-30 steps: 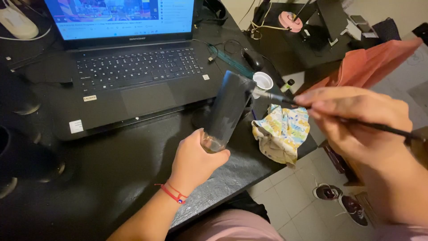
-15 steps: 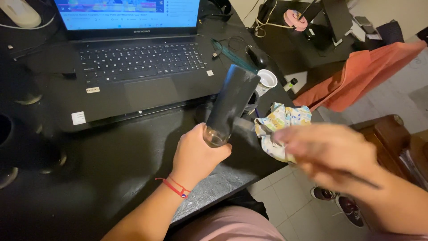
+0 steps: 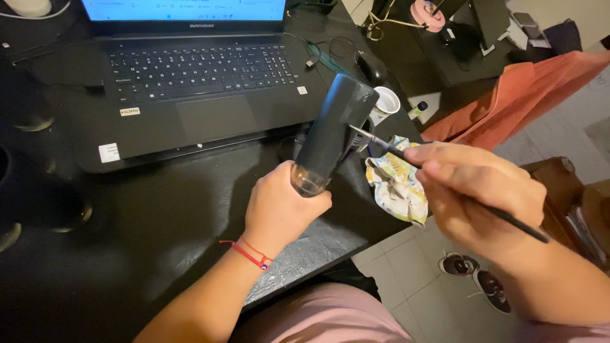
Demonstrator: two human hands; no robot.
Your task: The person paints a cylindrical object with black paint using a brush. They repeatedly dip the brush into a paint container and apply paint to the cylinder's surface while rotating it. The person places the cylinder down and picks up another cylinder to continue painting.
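Two hands are occupied above a black desk (image 3: 159,254): a black-painted glass tumbler (image 3: 333,130) is gripped at its clear base by the left hand (image 3: 279,206), tilted; a thin paintbrush (image 3: 445,184) is pinched by the right hand (image 3: 480,190), bristles touching the tumbler's rim.

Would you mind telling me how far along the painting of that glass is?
Most of the glass already looks black. In hand: the left hand grips its clear end, tilted over the desk, while the right hand puts the brush tip to the upper side. Left: the bare band by the fingers.
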